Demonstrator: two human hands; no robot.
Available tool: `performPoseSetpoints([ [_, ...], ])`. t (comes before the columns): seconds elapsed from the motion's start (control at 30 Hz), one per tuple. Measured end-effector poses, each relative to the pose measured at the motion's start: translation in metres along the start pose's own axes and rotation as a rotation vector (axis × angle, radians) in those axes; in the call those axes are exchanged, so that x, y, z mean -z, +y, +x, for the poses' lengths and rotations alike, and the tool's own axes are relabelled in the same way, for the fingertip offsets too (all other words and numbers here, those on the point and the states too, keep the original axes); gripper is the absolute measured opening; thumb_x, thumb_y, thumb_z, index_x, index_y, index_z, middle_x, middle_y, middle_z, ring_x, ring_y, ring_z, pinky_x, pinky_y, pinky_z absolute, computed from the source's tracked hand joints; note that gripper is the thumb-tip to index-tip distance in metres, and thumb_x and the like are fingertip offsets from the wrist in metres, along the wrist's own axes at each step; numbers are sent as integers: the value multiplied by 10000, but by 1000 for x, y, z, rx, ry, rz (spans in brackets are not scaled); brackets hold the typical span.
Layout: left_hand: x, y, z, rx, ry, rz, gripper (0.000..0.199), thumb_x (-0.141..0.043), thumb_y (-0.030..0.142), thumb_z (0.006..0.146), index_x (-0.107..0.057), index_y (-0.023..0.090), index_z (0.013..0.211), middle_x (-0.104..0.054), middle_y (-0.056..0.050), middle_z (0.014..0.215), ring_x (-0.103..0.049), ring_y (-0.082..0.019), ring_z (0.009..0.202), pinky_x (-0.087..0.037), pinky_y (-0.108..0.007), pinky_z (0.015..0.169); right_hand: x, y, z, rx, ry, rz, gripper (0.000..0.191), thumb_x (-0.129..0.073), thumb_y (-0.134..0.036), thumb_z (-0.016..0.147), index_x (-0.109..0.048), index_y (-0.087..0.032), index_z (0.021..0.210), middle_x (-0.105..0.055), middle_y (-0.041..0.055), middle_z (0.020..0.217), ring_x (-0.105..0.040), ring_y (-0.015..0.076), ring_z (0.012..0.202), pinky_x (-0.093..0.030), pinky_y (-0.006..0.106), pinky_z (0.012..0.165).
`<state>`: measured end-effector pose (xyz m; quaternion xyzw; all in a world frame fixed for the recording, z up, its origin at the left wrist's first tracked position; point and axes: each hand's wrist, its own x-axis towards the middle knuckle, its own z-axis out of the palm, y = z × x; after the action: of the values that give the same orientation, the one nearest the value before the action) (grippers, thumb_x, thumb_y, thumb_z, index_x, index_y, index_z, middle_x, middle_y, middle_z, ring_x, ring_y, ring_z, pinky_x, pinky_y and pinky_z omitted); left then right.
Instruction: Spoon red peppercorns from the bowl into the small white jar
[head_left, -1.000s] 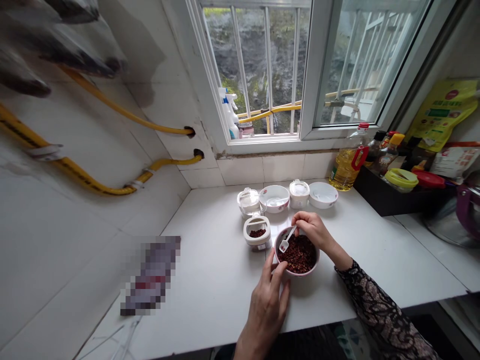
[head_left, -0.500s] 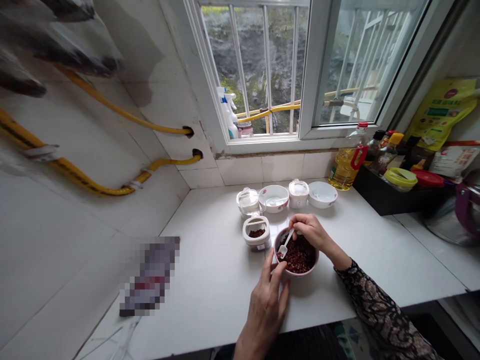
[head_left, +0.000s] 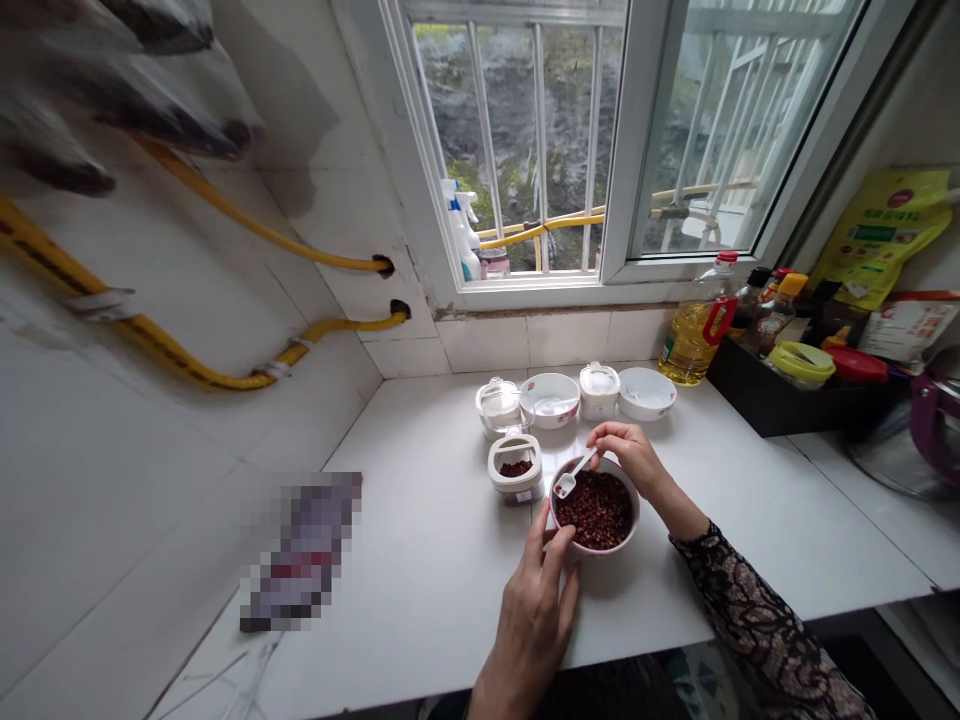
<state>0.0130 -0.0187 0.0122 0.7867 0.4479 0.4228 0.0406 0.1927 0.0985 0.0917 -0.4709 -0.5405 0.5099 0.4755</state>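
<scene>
A small pink-rimmed bowl sits on the white counter, filled with dark red peppercorns. My left hand steadies the bowl from the near left, fingertips against its outer wall. My right hand pinches the handle of a small white spoon, whose scoop is over the bowl's left side. Just left of the bowl stands a square white-framed jar holding a few peppercorns.
Behind are a lidded glass jar, a white bowl, a white lidded jar and another white bowl. A cooking oil bottle and a black tray of condiments stand right. A pixelated object lies left.
My right hand has raised the spoon a little, and its scoop has moved up toward the bowl's left rim. The view has shifted slightly.
</scene>
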Motion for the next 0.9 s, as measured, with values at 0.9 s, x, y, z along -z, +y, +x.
performPoseSetpoints([
  [0.9, 4, 2, 0, 5, -1, -17, 357, -446, 114, 965, -487, 198, 1310, -432, -204, 1480, -655, -243, 1159, -595, -323, 876, -9, -2, -14, 548, -113, -774, 202, -486, -84, 774, -592, -229, 681, -661, -15, 641, -573, 171, 632, -327, 478, 1071],
])
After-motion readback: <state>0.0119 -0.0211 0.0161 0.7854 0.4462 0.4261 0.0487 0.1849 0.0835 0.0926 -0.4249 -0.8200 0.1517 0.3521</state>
